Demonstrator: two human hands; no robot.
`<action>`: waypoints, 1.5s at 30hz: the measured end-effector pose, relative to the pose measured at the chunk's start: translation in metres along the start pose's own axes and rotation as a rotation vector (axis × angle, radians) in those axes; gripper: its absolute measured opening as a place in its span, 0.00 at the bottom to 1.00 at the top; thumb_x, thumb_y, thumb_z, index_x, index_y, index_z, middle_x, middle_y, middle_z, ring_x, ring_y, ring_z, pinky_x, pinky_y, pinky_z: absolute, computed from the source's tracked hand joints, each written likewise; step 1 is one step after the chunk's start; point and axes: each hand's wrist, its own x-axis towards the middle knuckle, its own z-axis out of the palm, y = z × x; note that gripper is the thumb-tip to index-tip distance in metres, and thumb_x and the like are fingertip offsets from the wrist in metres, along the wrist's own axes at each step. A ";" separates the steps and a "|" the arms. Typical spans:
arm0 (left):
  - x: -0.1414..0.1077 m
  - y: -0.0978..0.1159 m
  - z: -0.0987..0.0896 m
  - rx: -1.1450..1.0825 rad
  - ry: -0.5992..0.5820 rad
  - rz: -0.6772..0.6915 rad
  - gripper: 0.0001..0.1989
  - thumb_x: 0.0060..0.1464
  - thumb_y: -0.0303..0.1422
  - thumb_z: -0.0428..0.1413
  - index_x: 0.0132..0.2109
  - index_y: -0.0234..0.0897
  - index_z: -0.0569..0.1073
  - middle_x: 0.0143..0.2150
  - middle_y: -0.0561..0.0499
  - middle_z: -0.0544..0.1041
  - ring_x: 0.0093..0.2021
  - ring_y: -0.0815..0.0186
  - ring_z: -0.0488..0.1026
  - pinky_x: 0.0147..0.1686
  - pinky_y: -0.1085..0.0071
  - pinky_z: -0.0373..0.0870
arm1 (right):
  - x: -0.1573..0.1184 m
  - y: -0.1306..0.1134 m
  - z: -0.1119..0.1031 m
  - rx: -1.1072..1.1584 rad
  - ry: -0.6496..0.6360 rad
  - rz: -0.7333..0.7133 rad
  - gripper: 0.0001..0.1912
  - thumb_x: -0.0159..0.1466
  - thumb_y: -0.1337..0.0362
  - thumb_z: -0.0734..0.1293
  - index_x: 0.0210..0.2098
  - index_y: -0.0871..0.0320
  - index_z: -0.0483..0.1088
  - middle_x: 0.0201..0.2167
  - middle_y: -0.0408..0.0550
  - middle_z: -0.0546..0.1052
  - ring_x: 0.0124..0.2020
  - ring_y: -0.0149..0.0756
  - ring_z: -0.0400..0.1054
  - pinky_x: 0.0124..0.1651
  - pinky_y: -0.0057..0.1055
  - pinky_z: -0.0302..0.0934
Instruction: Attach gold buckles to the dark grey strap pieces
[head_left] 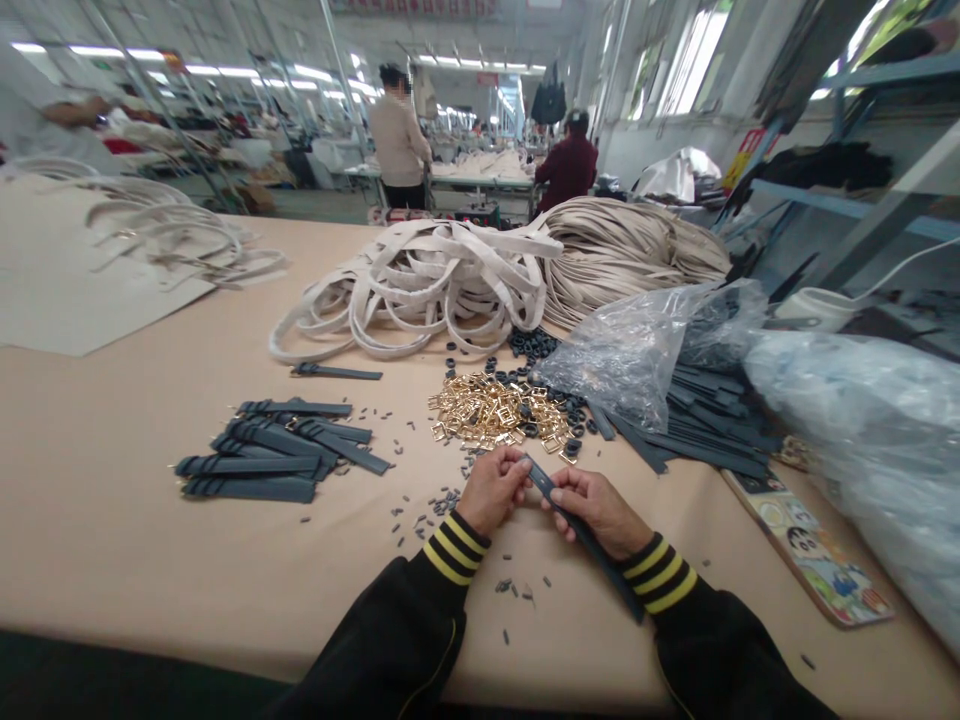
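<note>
A dark blue-grey strap (pixel 592 545) with a small slot near its upper end runs slantwise between my hands. My left hand (pixel 491 490) pinches it at that upper end. Further down, my right hand (pixel 600 510) is closed around the strap, and its lower end hangs out below the wrist. Just beyond my fingers lies a pile of gold buckles (pixel 487 410), with dark keeper loops (pixel 574 445) at its right edge. Small dark cut-out bits (pixel 442 503) are scattered around my left hand.
Straps with buckles (pixel 262 450) are stacked at left. Pale looped straps (pixel 450 280) and a coiled bundle (pixel 630 250) lie behind. Loose dark straps (pixel 705 420), plastic bags (pixel 630 350) and a cartoon-patterned phone case (pixel 814 550) are at right. Two people work further back.
</note>
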 end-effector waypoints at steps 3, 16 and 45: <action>0.000 -0.001 0.000 -0.016 0.004 -0.020 0.11 0.47 0.38 0.51 0.30 0.34 0.61 0.17 0.58 0.67 0.11 0.78 0.57 0.08 0.84 0.51 | 0.000 0.000 0.000 0.005 -0.005 0.020 0.13 0.55 0.58 0.66 0.33 0.62 0.63 0.28 0.45 0.72 0.19 0.23 0.63 0.18 0.19 0.58; -0.001 -0.001 0.003 -0.013 0.011 0.000 0.11 0.51 0.40 0.46 0.31 0.36 0.60 0.15 0.58 0.67 0.10 0.76 0.60 0.08 0.83 0.52 | 0.005 -0.026 -0.012 -0.297 -0.167 0.119 0.08 0.56 0.64 0.61 0.32 0.63 0.66 0.26 0.46 0.73 0.20 0.25 0.63 0.24 0.23 0.58; 0.000 -0.010 0.006 0.045 -0.011 0.053 0.11 0.51 0.40 0.46 0.34 0.36 0.58 0.19 0.56 0.70 0.12 0.75 0.62 0.09 0.82 0.54 | -0.003 -0.004 0.002 -1.253 0.249 -0.401 0.09 0.62 0.66 0.54 0.36 0.57 0.65 0.34 0.51 0.71 0.37 0.39 0.66 0.38 0.33 0.59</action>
